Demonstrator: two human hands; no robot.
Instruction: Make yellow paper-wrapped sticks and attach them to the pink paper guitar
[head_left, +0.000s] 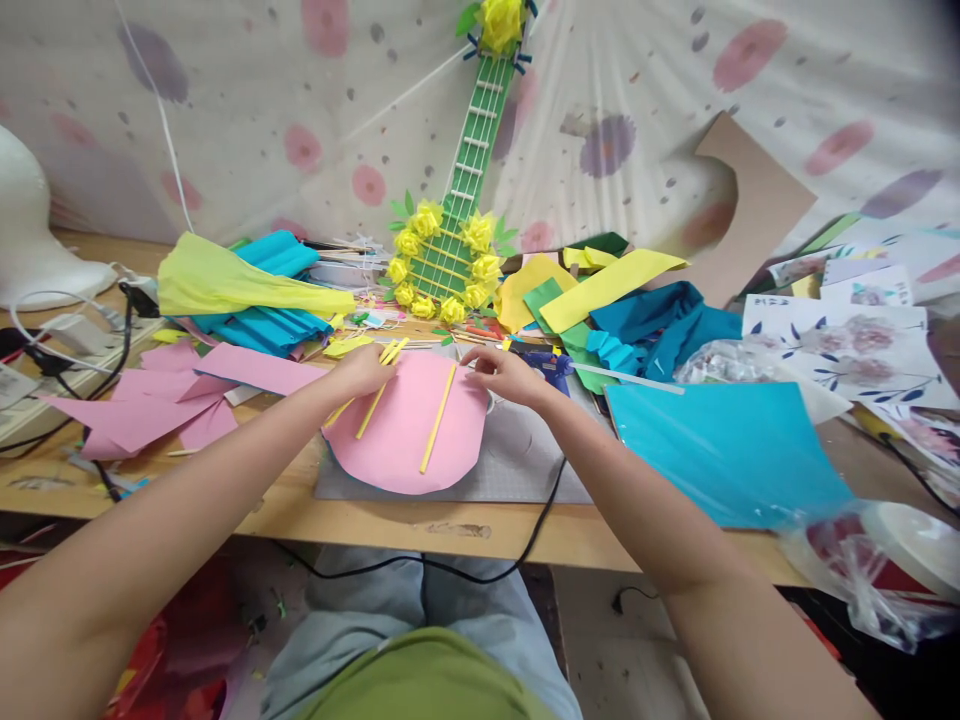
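A rounded pink paper disc (405, 440) lies near the front of the table, its edge cut in short straight facets. Thin yellow strips lie slantwise across it; one yellow strip (438, 420) rests on the right half. My left hand (367, 370) is at the disc's upper left, fingers closed about yellow strips (391, 352) whose ends stick out past the fingertips. At the upper right edge is my right hand (506, 377), fingers bent with a gap between thumb and forefinger, nothing seen in them. A grey cutting mat (555, 470) lies beneath the disc.
A green paper guitar (469, 165) with yellow flowers leans against the curtain. Right of my hand lie a blue glue gun (551, 368) and blue sheet (727, 450). Pink paper pieces (165, 400) spread left. A black cord (536, 540) hangs over the front edge.
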